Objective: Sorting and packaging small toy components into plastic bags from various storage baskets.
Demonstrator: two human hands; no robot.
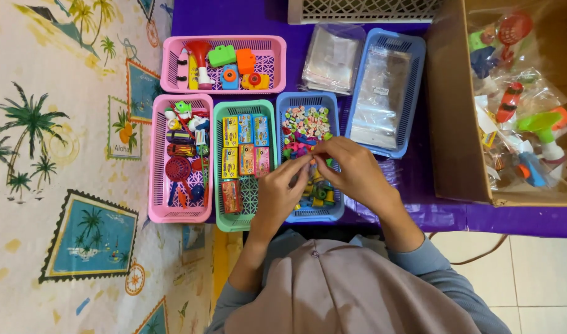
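Purple-covered worktop (419,213) carries all items; its near edge runs past the person's forearms.

Brown cardboard box (454,117) stands at the right end of the worktop, open, filled with clear bags of plastic toys.

Long blue basket (418,68) lies toward the far edge, just left of the box, holding flat clear bags. A stack of clear bags (332,59) lies on the worktop beside it, to the left.

Wide pink basket (172,62) sits at the far left corner, holding a horn and toy cameras. Tall pink basket (156,185) sits in front of it at the left edge, holding mixed small toys.

Green basket (220,179) stands just right of the tall pink one, holding small printed boxes in rows.

Small blue basket (289,102) stands just right of the green one, at the near edge, filled with small coloured erasers (305,120).

Left hand (282,195) and right hand (358,170) are over this basket, fingertips meeting above the erasers. Each grip is nearly closed in a pinch. A small orange piece (312,166) shows between the fingertips; which hand has hold of it cannot be told.
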